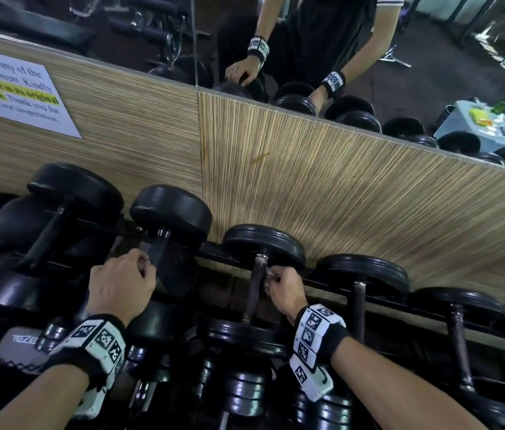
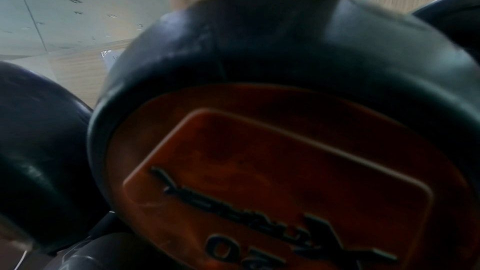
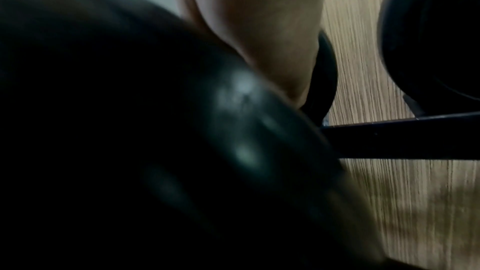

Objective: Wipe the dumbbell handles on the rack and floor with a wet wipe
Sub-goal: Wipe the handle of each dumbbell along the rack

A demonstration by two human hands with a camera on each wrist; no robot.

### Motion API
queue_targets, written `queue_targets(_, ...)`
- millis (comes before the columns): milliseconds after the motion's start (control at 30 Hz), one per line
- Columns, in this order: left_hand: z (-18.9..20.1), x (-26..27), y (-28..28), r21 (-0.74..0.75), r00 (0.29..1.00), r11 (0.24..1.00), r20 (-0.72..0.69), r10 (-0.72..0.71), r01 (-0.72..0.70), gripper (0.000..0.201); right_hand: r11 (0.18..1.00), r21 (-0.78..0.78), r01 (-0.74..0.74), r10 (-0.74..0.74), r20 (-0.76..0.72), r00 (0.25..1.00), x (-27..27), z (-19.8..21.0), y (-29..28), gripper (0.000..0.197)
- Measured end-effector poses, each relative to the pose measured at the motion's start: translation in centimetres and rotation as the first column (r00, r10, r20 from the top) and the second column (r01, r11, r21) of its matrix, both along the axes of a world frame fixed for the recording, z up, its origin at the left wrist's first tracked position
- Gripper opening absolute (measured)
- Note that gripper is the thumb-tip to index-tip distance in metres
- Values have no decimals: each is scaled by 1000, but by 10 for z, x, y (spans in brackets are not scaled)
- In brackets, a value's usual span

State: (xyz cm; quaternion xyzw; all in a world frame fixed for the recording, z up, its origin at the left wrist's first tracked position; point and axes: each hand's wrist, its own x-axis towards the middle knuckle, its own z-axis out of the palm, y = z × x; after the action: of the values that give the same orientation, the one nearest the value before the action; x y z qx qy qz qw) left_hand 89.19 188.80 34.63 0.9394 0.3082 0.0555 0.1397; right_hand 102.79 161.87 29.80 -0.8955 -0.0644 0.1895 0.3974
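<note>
Dumbbells with black rubber heads and dark metal handles [image 1: 257, 283] lie in a row on the black steel rack [image 1: 331, 282] across the lower half of the head view, against a wood-grain wall panel [image 1: 338, 181]. The right hand [image 1: 285, 290] pinches a small white wet wipe [image 1: 271, 272] against the centre handle; the left hand [image 1: 120, 283] curls on the neighbouring dumbbell [image 1: 170, 212] at lower left. They look heavy and rigid, the wipe limp and likely slippery, so wrap it round the bare bar between the heads.

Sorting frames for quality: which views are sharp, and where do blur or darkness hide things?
Head view: fairly sharp, wide-angle bending at the edges, both the left hand and right hand readable. Left wrist view: soft, filled by a blurred dumbbell end. Right wrist view: mostly dark and smeared, only the wood-grain wall panel lit.
</note>
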Motion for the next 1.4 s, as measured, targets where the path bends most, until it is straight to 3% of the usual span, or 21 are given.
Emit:
queue_targets(267, -5, 0, 0, 9, 999, 1000, 34, 18, -18, 17, 995, -25, -100, 99, -46, 994, -11, -3, -10, 24)
queue_targets(400, -4, -1, -1, -4, 999, 1000, 39, 25, -25, 20, 997, -30, -72, 72, -3, 997, 3, -2, 3, 21)
queue_targets(633, -2, -1, -3, 0, 998, 999, 56, 34, -34, 21, 990, 133, -35, 56, -153, 987, -18, -2, -12, 35)
queue_targets(767, -2, -2, -3, -6, 997, 999, 63, 39, -38, 21, 989, 143, -31, 47, -107, 993, -4, -5, 1, 33)
queue_targets(900, -2, -2, -3, -26, 996, 999, 74, 42, -40, 21, 988, 148, -38, 57, -132, 990, -14, -1, -6, 39)
queue_targets(1033, -2, -1, -3, -26, 997, 999, 63, 36, -34, 21, 980, 199, -14, 57, -209, 976, -21, -1, -10, 34)
queue_targets(1167, 0, -2, -4, -41, 996, 998, 71, 45, -42, 20, 972, 236, 6, 39, -187, 982, -11, -6, 1, 45)
queue_targets(1400, 2, -2, -4, -58, 995, 997, 76, 60, -55, 16, 970, 241, -41, 105, -258, 960, -25, -2, -16, 29)
